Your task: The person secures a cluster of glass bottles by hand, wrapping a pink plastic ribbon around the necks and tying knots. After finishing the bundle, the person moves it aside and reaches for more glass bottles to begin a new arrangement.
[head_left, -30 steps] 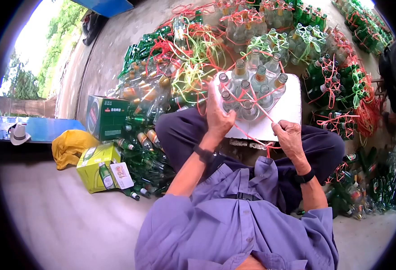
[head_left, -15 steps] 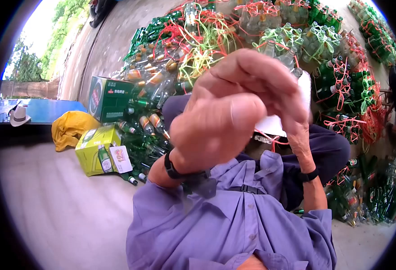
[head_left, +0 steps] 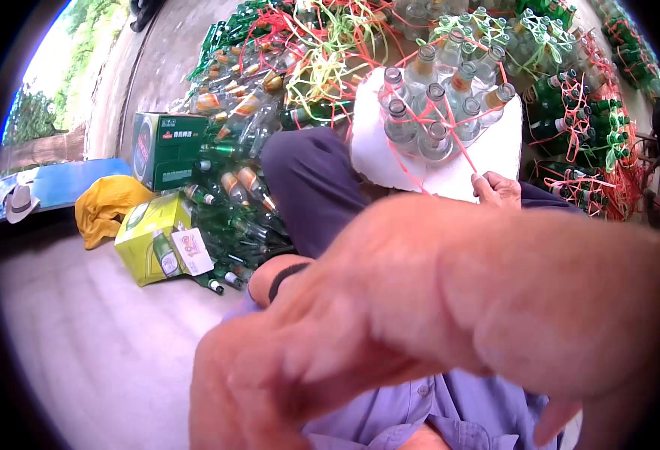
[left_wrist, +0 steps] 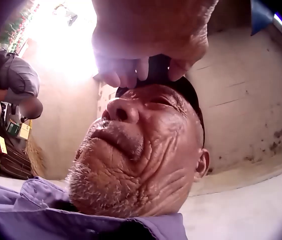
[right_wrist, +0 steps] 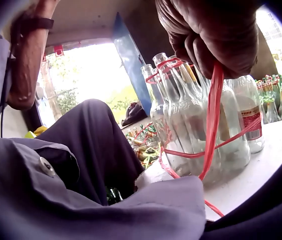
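Note:
Large and close to the head camera, my left hand (head_left: 390, 300) is raised across the lower view; the left wrist view shows the hand (left_wrist: 151, 30) with loosely bent fingertips at the brim of a dark cap (left_wrist: 158, 69). Whether it touches the brim is unclear. My right hand (head_left: 499, 190) pinches a red strap (head_left: 461, 150) beside the front of a white board (head_left: 371, 157). On the board stand several clear bottles (head_left: 435, 142) in a cluster, red strap round and across their necks. In the right wrist view the strap (right_wrist: 212, 115) hangs taut from the hand (right_wrist: 211, 35).
Loose bottles (head_left: 240, 187) lie left of my knee, beside a green box (head_left: 169, 150), a yellow-green box (head_left: 150, 240) and a yellow cloth (head_left: 109, 206). Tied bottle bundles (head_left: 562, 120) stand behind and right. Another person (left_wrist: 18, 80) bends in the left wrist view's background.
My left hand has left the bottles and come up close to the head camera, now lower and wider across its view. The right hand keeps its hold on the strap.

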### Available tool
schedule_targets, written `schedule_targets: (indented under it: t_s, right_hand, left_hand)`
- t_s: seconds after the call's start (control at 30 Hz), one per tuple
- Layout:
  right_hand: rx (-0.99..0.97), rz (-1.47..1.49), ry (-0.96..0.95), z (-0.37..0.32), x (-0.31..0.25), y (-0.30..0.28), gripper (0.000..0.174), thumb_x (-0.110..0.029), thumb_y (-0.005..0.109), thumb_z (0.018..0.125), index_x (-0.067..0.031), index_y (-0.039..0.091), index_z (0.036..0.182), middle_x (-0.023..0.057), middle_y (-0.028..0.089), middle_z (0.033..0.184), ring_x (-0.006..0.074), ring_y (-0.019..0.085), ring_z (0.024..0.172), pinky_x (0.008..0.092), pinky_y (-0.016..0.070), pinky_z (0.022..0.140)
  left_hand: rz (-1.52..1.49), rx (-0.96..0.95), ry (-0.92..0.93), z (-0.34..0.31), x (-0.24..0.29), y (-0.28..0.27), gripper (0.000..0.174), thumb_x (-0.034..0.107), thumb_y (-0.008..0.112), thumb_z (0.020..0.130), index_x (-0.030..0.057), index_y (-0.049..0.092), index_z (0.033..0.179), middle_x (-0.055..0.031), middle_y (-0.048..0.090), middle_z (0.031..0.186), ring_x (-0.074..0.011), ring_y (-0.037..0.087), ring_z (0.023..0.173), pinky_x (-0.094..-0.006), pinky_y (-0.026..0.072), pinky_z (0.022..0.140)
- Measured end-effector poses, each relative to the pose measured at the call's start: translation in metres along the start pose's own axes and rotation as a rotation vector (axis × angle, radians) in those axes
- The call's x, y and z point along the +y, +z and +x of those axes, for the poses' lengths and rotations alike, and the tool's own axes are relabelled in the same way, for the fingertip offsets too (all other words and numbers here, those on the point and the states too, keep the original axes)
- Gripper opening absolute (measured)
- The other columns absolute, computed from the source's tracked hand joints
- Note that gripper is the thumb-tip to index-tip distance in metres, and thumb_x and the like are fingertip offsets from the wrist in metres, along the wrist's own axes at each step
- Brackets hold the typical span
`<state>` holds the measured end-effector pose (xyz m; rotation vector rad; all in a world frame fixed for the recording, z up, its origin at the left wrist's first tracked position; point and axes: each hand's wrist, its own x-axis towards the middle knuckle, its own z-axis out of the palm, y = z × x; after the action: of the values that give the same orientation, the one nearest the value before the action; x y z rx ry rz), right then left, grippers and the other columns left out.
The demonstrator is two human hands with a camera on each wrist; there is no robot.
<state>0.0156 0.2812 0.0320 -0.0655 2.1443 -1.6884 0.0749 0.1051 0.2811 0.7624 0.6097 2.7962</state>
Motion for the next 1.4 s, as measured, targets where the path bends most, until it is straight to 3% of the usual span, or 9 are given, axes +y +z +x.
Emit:
schedule_targets:
  t_s: [0.33,0.8,1.07,1.13,1.17,1.4]
  right_hand:
    - [0.023,-0.023,0.011,0.001,-0.001,0.001,0.035,-0.018,0.066,0.095,0.0003,0.060,0.066,-0.0060,0.045,0.057,0.0026,0.038,0.054,0.0249,0.0302,0.049]
    - [0.027,0.041,0.035,0.005,0.003,0.001,0.035,-0.021,0.066,0.096,0.0008,0.062,0.069,-0.0038,0.048,0.058,0.0031,0.047,0.049,0.0230,0.0415,0.042]
    - [0.022,0.054,0.076,0.004,-0.001,0.001,0.036,-0.022,0.065,0.096,0.0007,0.061,0.069,-0.0030,0.049,0.059,0.0033,0.046,0.048,0.0230,0.0411,0.043]
    - [0.038,-0.072,0.002,0.004,0.000,-0.001,0.036,-0.023,0.065,0.096,0.0010,0.061,0.069,-0.0029,0.049,0.059,0.0037,0.046,0.047,0.0230,0.0423,0.043]
    - [0.018,0.065,0.046,0.004,0.002,0.000,0.036,-0.023,0.065,0.096,0.0010,0.061,0.069,-0.0034,0.048,0.059,0.0040,0.045,0.046,0.0230,0.0422,0.042]
    - [0.043,0.082,0.090,0.005,-0.001,0.001,0.036,-0.021,0.065,0.096,0.0006,0.060,0.068,-0.0040,0.048,0.057,0.0039,0.044,0.047,0.0234,0.0379,0.042]
  left_hand:
    - [-0.053,0.050,-0.147,-0.006,0.017,0.016,0.017,0.011,0.054,0.095,-0.0033,0.062,0.093,-0.0197,0.069,0.090,-0.0242,0.063,0.073,-0.0352,0.0484,0.059]
    - [-0.078,0.051,-0.214,-0.001,0.022,0.023,0.014,0.007,0.055,0.093,0.0000,0.063,0.084,-0.0163,0.069,0.087,-0.0208,0.060,0.067,-0.0316,0.0432,0.053]
    - [-0.090,0.070,-0.247,-0.004,0.026,0.024,0.016,0.005,0.055,0.092,0.0018,0.063,0.078,-0.0144,0.069,0.086,-0.0188,0.058,0.063,-0.0296,0.0402,0.050]
    - [-0.096,0.075,-0.249,-0.003,0.027,0.027,0.017,0.004,0.055,0.091,0.0023,0.063,0.077,-0.0139,0.069,0.085,-0.0183,0.057,0.062,-0.0291,0.0395,0.049]
    - [-0.107,0.081,-0.245,-0.003,0.026,0.027,0.017,0.004,0.055,0.091,0.0025,0.063,0.076,-0.0137,0.069,0.085,-0.0181,0.057,0.062,-0.0288,0.0391,0.049]
    - [-0.114,0.076,-0.286,0.002,0.032,0.029,0.020,0.002,0.056,0.090,0.0041,0.063,0.071,-0.0120,0.069,0.084,-0.0164,0.055,0.059,-0.0270,0.0365,0.046]
